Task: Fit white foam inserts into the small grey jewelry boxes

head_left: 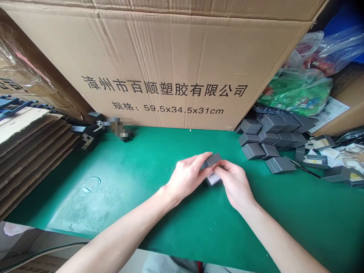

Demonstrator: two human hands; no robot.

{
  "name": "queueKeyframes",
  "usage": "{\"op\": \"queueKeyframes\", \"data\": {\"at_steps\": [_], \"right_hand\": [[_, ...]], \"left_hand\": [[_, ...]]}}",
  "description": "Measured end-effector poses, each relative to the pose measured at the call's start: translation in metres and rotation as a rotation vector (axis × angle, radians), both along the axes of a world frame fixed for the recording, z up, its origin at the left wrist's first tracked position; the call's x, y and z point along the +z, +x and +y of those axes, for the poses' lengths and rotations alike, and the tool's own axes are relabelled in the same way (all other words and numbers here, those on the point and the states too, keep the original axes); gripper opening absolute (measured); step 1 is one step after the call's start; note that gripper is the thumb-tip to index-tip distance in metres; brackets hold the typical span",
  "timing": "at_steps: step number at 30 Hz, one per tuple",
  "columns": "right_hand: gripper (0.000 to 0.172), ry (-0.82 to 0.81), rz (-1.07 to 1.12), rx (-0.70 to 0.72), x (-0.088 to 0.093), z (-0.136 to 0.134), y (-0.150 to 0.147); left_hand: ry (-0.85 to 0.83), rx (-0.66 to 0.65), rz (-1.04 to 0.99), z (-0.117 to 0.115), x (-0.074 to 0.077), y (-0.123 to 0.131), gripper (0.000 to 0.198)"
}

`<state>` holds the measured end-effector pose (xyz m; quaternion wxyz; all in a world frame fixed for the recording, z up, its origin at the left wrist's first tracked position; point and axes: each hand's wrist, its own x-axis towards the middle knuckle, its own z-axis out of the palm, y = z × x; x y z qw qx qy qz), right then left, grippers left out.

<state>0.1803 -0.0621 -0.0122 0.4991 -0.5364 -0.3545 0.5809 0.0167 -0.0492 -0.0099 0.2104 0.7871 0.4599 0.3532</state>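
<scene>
At the far left, you have a plastic-wrapped carton [19, 72] leaning behind a stack of flattened cardboard sheets [31, 151]. Just right of them, black pieces [88, 134] lie at the foot of a large printed cardboard carton [159, 64], part of the group hidden by a pixelated patch. The carton stands along the back edge of the green-topped desk [199, 235], and a small splash of water [92, 184] marks the worn, pale area of the desk in front of it.

At the centre, your left hand [186, 178] is clasped around a small dark grey box [212, 160], with its fingers over the top. Your right hand [234, 185] is closed on the box's other end, fingertips pinching it, so the box is held up between both hands just above the desk. Beneath it sits a white-faced piece [213, 179], though your hands block it and it may be a card or an open box.

To your right, a loose pile of closed grey boxes [270, 138] sits on the desk, with open grey boxes [337, 173] beyond. Behind them are a green plastic bag [295, 91] and a clear plastic bag [309, 51] with red contents.
</scene>
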Motion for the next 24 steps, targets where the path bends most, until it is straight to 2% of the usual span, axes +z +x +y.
{"op": "queueKeyframes", "data": {"at_steps": [4, 6, 7, 9, 11, 13, 15, 17, 21, 22, 24], "right_hand": [[0.028, -0.026, 0.004, 0.074, 0.004, 0.007, 0.008], [0.029, -0.046, 0.002, 0.076, 0.006, 0.012, 0.015], [0.029, -0.056, 0.008, 0.068, 0.007, 0.014, 0.02], [0.03, -0.067, 0.034, 0.049, 0.008, 0.02, 0.031], [0.032, -0.057, 0.055, 0.021, 0.007, 0.025, 0.042], [0.034, -0.041, 0.062, -0.002, 0.006, 0.029, 0.051], [0.035, -0.022, 0.058, -0.011, 0.005, 0.032, 0.057], [0.034, -0.001, 0.062, -0.001, 0.005, 0.034, 0.058], [0.033, 0.029, 0.084, 0.061, 0.008, 0.034, 0.054], [0.034, 0.03, 0.088, 0.08, 0.008, 0.034, 0.053], [0.034, 0.035, 0.1, 0.11, 0.009, 0.035, 0.053]], "left_hand": [[-0.018, -0.083, -0.016, 0.006, 0.015, -0.01, 0.055], [0.079, -0.031, -0.052, 0.017, 0.027, -0.03, 0.046], [0.153, 0.086, -0.083, 0.025, 0.032, -0.044, 0.038], [0.275, 0.401, -0.192, 0.044, 0.036, -0.079, 0.028], [0.354, 0.7, -0.281, 0.063, 0.032, -0.116, 0.029], [0.39, 0.919, -0.278, 0.077, 0.022, -0.147, 0.033], [0.395, 1.028, -0.24, 0.085, 0.011, -0.167, 0.034], [0.382, 1.072, -0.192, 0.087, 0.006, -0.175, 0.034], [0.386, 1.091, -0.196, 0.084, 0.011, -0.173, 0.035], [0.404, 1.16, -0.209, 0.084, 0.013, -0.173, 0.039], [0.338, 1.153, -0.193, 0.087, 0.014, -0.176, 0.047]]}}
